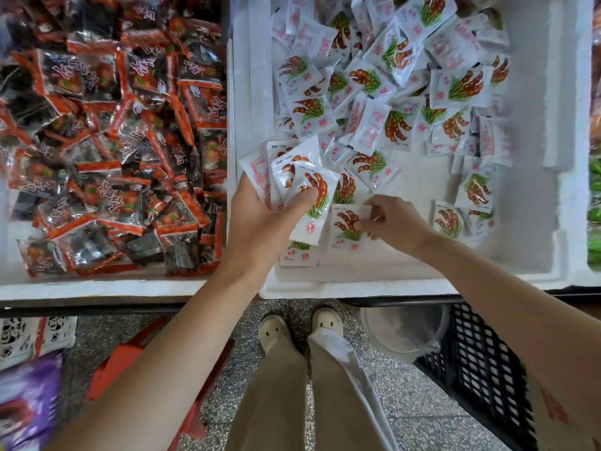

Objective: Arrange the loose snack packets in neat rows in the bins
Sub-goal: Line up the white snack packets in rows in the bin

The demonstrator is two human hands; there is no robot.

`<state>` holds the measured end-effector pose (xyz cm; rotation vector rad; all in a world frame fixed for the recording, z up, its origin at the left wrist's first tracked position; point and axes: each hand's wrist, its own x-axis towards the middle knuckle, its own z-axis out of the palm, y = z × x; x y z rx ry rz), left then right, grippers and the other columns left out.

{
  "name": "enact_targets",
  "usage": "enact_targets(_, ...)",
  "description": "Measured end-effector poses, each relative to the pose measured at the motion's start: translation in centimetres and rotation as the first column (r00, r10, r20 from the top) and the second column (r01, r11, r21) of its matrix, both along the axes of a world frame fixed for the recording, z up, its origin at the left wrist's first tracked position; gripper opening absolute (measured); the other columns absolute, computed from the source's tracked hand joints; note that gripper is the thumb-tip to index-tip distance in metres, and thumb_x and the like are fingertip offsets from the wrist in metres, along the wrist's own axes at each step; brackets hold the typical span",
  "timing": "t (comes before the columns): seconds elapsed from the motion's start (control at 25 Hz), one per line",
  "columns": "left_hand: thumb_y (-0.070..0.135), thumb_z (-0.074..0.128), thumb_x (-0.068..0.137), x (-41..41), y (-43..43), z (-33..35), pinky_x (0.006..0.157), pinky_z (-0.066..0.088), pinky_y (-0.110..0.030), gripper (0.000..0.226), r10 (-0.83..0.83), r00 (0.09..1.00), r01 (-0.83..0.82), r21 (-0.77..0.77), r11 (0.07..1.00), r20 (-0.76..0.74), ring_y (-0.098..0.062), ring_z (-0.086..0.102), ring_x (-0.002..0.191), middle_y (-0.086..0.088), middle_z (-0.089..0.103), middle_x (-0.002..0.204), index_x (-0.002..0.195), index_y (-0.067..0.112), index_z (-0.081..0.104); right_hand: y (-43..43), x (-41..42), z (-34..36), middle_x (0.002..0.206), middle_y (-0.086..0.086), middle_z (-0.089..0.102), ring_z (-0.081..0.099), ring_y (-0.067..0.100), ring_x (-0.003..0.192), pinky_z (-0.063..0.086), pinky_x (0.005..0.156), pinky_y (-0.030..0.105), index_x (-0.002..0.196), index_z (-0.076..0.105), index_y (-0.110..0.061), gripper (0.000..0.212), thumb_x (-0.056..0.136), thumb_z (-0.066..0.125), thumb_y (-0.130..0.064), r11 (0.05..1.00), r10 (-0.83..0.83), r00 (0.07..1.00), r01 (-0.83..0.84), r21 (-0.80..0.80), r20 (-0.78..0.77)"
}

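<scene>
A white foam bin (pixel 533 242) holds a loose heap of white snack packets (pixel 383 89) printed with brown pods and green leaves. My left hand (pixel 260 219) grips a fanned stack of several of these packets (pixel 292 177) over the bin's near left corner, thumb pressed on the front one. My right hand (pixel 395 222) pinches the right edge of a single packet (pixel 346 227) lying on the bin floor beside the stack. One more packet (pixel 300 253) lies below the left hand's stack. A few packets (pixel 461 209) sit apart at the right.
A second foam bin (pixel 97 286) on the left is full of orange-and-black packets (pixel 107 141). Green packets (pixel 595 203) show at the far right edge. Below the shelf are my feet (pixel 300 327), a black crate (pixel 481 366), a clear tub (pixel 403 330) and a purple bag (pixel 26 398).
</scene>
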<state>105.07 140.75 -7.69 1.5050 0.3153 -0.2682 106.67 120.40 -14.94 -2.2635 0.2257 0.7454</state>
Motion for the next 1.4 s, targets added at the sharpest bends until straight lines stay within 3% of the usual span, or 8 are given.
enact_targets(0.24,0.004,0.07,0.085,0.0,0.2,-0.3,0.092,0.054,-0.038,0.045,-0.032,0.999,0.032,0.014,0.999,0.001,-0.014,0.068,0.105,0.001,0.071,0.113,0.124,0.019,0.056,2.7,-0.2,-0.8,0.105,0.004,0.062,0.056,0.015,0.082,0.051,0.079,0.027,0.12,0.058,-0.012,0.032,0.088,0.064,-0.014,0.998,0.056,0.996,-0.056,0.01,-0.07)
enact_targets(0.44,0.01,0.075,0.079,0.0,-0.3,-0.8,0.092,0.053,-0.04,0.052,-0.028,0.999,0.027,-0.021,0.999,-0.038,-0.014,0.068,0.106,0.001,0.071,0.114,0.127,0.017,0.055,2.4,-0.8,-0.2,0.103,-0.003,0.046,0.053,0.014,0.086,0.048,0.077,0.026,0.117,0.044,-0.014,0.045,0.082,0.07,-0.027,0.985,0.091,0.988,-0.072,-0.155,0.122)
enact_targets(0.52,0.016,0.074,0.073,-0.2,-0.7,-1.0,0.089,0.055,-0.04,0.054,-0.035,0.997,0.031,-0.061,0.998,-0.069,-0.016,0.068,0.105,0.001,0.072,0.113,0.123,0.02,0.056,2.3,-1.1,1.3,0.105,-0.004,0.05,0.059,0.013,0.091,0.052,0.081,0.025,0.113,0.045,-0.018,0.036,0.085,0.067,-0.022,0.991,-0.076,0.991,0.063,0.117,0.106)
enact_targets(0.6,0.014,0.074,0.073,-0.3,-1.1,-1.3,0.081,0.056,-0.037,0.052,-0.037,0.995,0.028,-0.104,0.994,-0.088,-0.018,0.07,0.102,-0.001,0.073,0.11,0.122,0.019,0.058,2.2,-1.5,3.6,0.108,0.004,0.057,0.064,0.018,0.096,0.055,0.084,0.029,0.109,0.05,-0.017,0.027,0.087,0.063,-0.008,0.795,-0.248,0.962,0.268,0.545,-0.111)
enact_targets(0.68,0.005,0.074,0.08,-0.4,-1.6,-1.5,0.073,0.056,-0.032,0.051,-0.028,0.993,0.012,-0.148,0.989,-0.113,-0.018,0.07,0.101,-0.003,0.072,0.111,0.126,0.017,0.056,2.1,-2.1,5.4,0.108,0.01,0.06,0.066,0.02,0.095,0.056,0.082,0.029,0.112,0.052,-0.01,0.027,0.087,0.061,-0.004,0.598,-0.272,0.926,0.376,0.708,-0.262)
enact_targets(1.0,0.027,0.07,0.084,-0.8,-3.7,-1.4,0.084,0.055,-0.04,0.047,-0.021,0.972,-0.045,-0.272,0.961,-0.236,-0.024,0.069,0.105,-0.008,0.071,0.114,0.128,0.017,0.057,1.1,-2.4,5.8,0.082,0.004,0.068,0.07,0.013,0.07,0.058,0.061,0.024,0.075,0.051,-0.004,0.017,0.083,0.065,-0.006,0.653,-0.453,0.873,0.463,0.599,-0.181)
enact_targets(1.24,0.018,0.055,0.096,-0.1,-4.2,-1.7,0.087,0.057,-0.041,0.03,0.069,0.979,-0.105,-0.185,0.977,-0.19,-0.014,0.069,0.103,0.002,0.07,0.117,0.125,0.024,0.054,-1.8,-2.6,5.5,0.083,0.008,0.071,0.069,0.017,0.077,0.056,0.06,0.023,0.072,0.05,-0.009,0.016,0.085,0.06,-0.009,0.406,-0.599,0.727,0.636,0.657,-0.334)
enact_targets(1.4,0.016,0.055,0.096,0.7,-3.9,-1.7,0.084,0.057,-0.038,0.029,0.078,0.98,-0.11,-0.177,0.978,-0.182,-0.013,0.069,0.103,0.002,0.069,0.116,0.123,0.025,0.055,-5.5,-1.7,3.5,0.076,-0.002,0.072,0.07,0.008,0.072,0.055,0.06,0.019,0.085,0.054,-0.004,0.01,0.09,0.059,-0.01,0.58,-0.71,0.701,0.64,0.504,-0.073)
